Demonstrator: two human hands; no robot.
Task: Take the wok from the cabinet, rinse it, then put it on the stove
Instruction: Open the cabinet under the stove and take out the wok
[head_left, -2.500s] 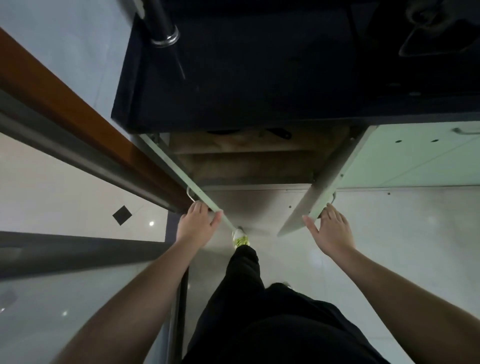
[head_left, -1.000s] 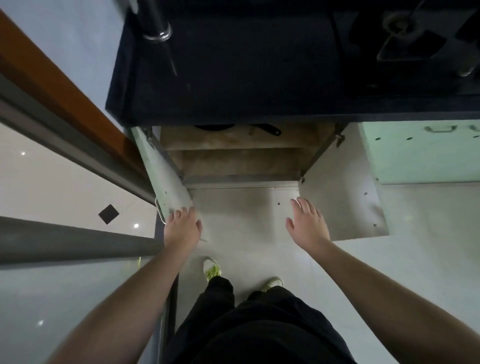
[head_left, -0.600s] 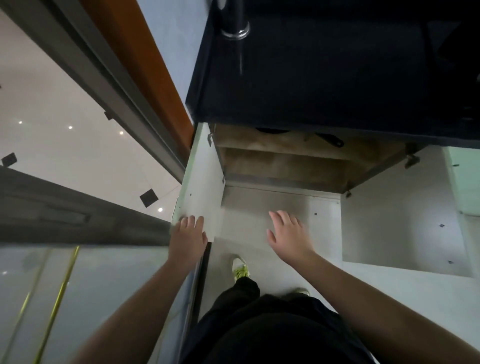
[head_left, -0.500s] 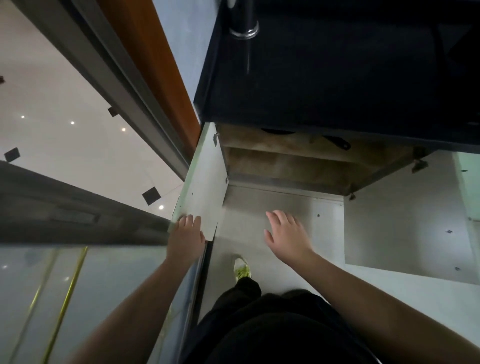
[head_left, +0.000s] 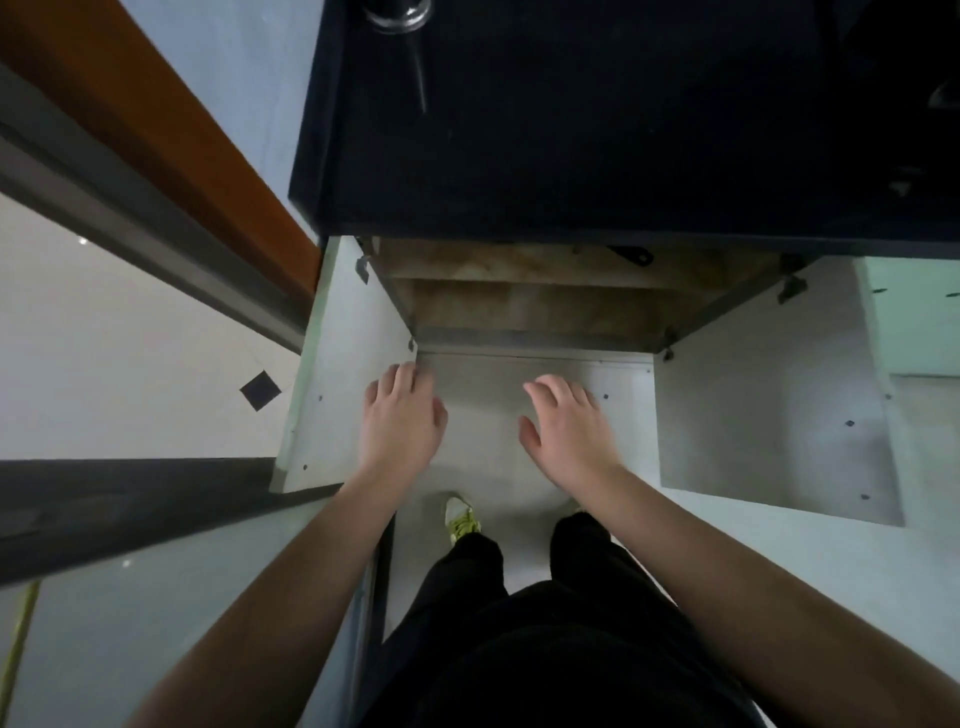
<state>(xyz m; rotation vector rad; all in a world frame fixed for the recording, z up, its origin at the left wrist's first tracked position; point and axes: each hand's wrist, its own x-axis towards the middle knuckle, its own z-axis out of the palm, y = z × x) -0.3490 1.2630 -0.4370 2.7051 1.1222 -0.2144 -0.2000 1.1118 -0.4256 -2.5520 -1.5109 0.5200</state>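
Since half a second ago: left hand (head_left: 402, 421) off the left door (head_left: 343, 374) edge and drawn inward, right hand (head_left: 566, 428) nudged forward. Both doors swung wide now, right door (head_left: 769, 405) flat open. Both hands open, fingers loosely spread, holding nothing, hovering before the cabinet (head_left: 540, 306) mouth. Step in hand, by judgement: fetching the wok. A dark handle-like piece (head_left: 631, 254) just under the black worktop (head_left: 571, 130) on the upper shelf; probably the wok's, not certain. Next: crouching, reaching both hands in, finding a handle to grip.
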